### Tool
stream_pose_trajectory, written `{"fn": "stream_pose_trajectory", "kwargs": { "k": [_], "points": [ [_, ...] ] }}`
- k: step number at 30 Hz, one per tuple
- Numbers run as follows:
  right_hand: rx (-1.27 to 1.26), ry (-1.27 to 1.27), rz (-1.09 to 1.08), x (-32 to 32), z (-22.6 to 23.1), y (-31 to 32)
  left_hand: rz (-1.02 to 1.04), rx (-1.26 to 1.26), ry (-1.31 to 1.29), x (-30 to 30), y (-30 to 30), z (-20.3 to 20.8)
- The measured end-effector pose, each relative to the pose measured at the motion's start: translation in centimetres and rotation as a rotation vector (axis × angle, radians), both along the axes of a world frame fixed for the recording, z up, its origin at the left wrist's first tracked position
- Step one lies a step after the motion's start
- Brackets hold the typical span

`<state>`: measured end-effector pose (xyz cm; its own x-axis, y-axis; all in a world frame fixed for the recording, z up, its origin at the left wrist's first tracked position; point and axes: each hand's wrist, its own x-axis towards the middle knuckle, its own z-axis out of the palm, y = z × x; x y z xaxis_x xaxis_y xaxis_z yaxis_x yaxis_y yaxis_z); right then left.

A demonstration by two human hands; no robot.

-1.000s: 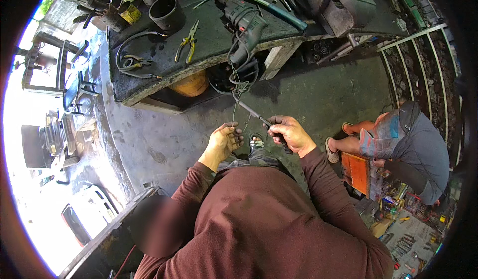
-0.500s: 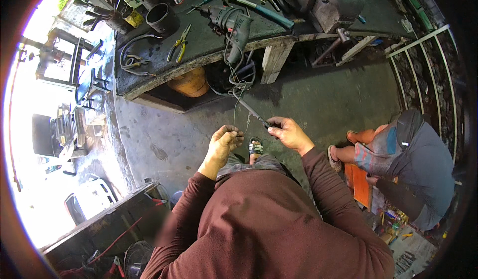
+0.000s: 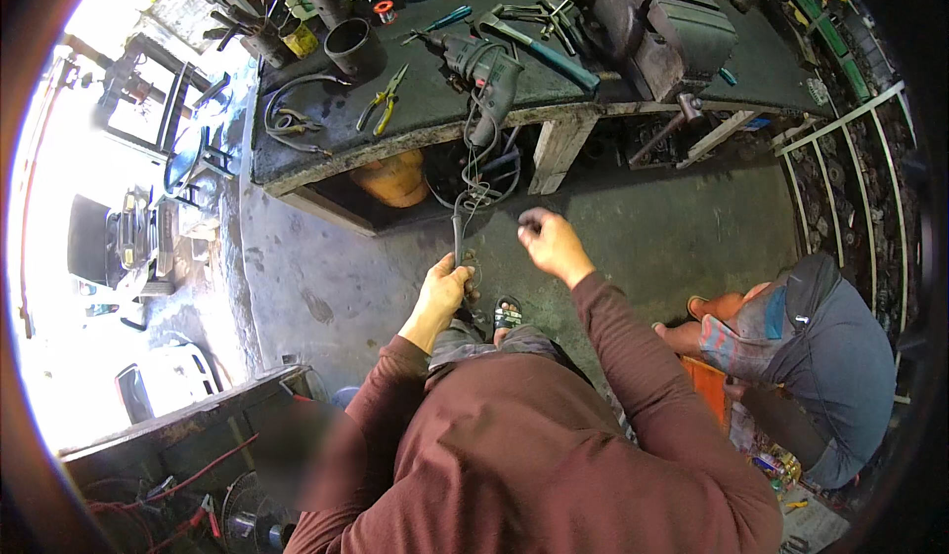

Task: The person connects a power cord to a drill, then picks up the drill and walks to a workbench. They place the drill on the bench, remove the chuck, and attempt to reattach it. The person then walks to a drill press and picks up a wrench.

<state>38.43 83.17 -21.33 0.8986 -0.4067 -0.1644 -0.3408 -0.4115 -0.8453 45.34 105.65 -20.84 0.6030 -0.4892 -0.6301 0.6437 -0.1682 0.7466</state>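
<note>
My left hand (image 3: 447, 292) is closed around a straight grey cord (image 3: 458, 233) in front of the bench. Thin loose wires (image 3: 476, 195) run in a tangle from the cord's upper end toward a grey-green power drill (image 3: 484, 78). The drill lies at the bench's front edge with its handle hanging over. My right hand (image 3: 556, 246) is raised to the right of the cord, apart from it. Its fingers are curled together, dark at the tips; whatever they hold, if anything, cannot be made out.
On the workbench (image 3: 297, 149) lie yellow-handled pliers (image 3: 381, 99), a blue-handled hammer (image 3: 544, 55) and a bench vise (image 3: 682, 35). An orange rounded object (image 3: 393, 178) sits underneath. At right, another person (image 3: 830, 356) sits close by. A metal rack (image 3: 840, 178) stands behind them.
My right hand has let go of the grey cord and moved up, away from it. My left hand, earlier pinching a thin wire, now grips the cord, which has swung left and upright.
</note>
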Motion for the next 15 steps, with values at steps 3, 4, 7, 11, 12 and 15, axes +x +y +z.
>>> {"fn": "stream_pose_trajectory", "kwargs": {
  "k": [3,4,7,11,12,15],
  "points": [
    [-0.16,-0.166,0.021,4.5,-1.1,-1.8,-0.022,0.022,0.03,1.0,1.1,0.6],
    [-0.134,-0.166,0.031,6.2,-0.7,-1.7,-0.016,0.027,0.048,1.2,1.4,0.6],
    [-0.056,-0.135,0.016,10.2,-3.1,-2.8,-0.05,0.003,0.025,2.1,1.6,0.4],
    [0.567,0.149,-0.041,11.9,-5.9,-1.5,-0.055,-0.04,0.1,3.7,3.1,0.2],
    [0.703,0.182,-0.057,11.6,-5.2,-0.8,-0.062,-0.062,0.12,4.3,3.5,0.2],
    [1.048,0.246,-0.109,10.7,-5.2,-0.2,-0.041,-0.097,0.208,6.4,4.6,-0.3]
  ]
}}
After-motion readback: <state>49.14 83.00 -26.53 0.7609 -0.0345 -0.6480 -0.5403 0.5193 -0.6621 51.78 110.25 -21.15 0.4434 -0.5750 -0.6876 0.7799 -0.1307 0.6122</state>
